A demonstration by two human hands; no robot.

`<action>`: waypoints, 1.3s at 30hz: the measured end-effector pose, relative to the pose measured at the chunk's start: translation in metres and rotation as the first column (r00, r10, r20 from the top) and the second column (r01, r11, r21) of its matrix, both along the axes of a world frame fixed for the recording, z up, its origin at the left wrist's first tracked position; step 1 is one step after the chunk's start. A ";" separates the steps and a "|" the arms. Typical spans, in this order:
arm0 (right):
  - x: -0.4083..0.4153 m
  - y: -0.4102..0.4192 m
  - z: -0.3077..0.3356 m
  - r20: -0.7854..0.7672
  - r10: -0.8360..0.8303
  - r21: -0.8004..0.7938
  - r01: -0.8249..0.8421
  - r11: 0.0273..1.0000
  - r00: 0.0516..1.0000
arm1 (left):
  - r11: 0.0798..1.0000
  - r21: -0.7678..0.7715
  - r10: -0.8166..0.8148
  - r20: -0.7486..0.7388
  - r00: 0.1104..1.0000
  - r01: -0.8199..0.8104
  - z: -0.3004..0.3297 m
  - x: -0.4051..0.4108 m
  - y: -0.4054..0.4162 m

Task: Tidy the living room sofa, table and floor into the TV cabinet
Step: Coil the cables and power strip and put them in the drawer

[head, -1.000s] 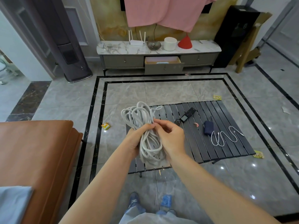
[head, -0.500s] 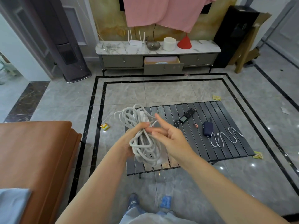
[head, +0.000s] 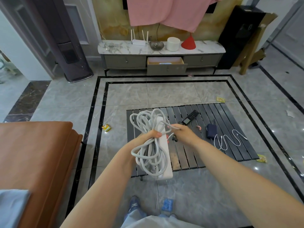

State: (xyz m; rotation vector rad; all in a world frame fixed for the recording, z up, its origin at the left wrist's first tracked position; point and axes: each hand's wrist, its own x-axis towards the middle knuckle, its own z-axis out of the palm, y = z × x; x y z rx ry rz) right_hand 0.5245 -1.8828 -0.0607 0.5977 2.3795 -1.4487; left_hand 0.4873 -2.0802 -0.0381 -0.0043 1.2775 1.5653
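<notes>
My left hand grips a white power strip with its long cord bundled in loops, held above the near-left corner of the low black slatted table. To the right, my right hand pinches the end of that cord beside the bundle. On the table lie a black remote, a dark blue power bank and a thin white cable. Across the room stands the TV cabinet, its middle drawer pulled open.
The orange-brown sofa fills the near left, a blue cloth on it. Yellow wrappers lie on the tiled floor around the table. A tall dark air conditioner stands left of the cabinet, a black speaker on its right.
My right hand let go of the bundle's middle, moved right and took hold of the cord's end. The left hand keeps the bundle, now turned so the strip's white body shows.
</notes>
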 end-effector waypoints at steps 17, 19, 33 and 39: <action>0.005 -0.051 0.051 -0.329 0.081 0.057 -0.066 0.996 0.941 | 0.952 -0.068 0.273 -0.244 0.931 -0.297 0.000 0.017 0.006; 0.002 -0.060 0.052 -0.327 0.038 0.087 -0.010 0.996 0.944 | 0.944 -0.058 0.303 -0.231 0.925 -0.324 -0.005 0.022 0.011; 0.014 -0.043 0.039 -0.166 -0.189 -0.320 0.129 0.939 0.968 | 0.762 -0.085 0.623 -0.174 0.762 -0.642 0.000 0.008 -0.005; 0.046 -0.034 0.010 -0.192 -0.042 -0.122 0.019 0.992 0.981 | 0.710 -0.033 0.696 -0.118 0.708 -0.703 0.001 -0.001 -0.022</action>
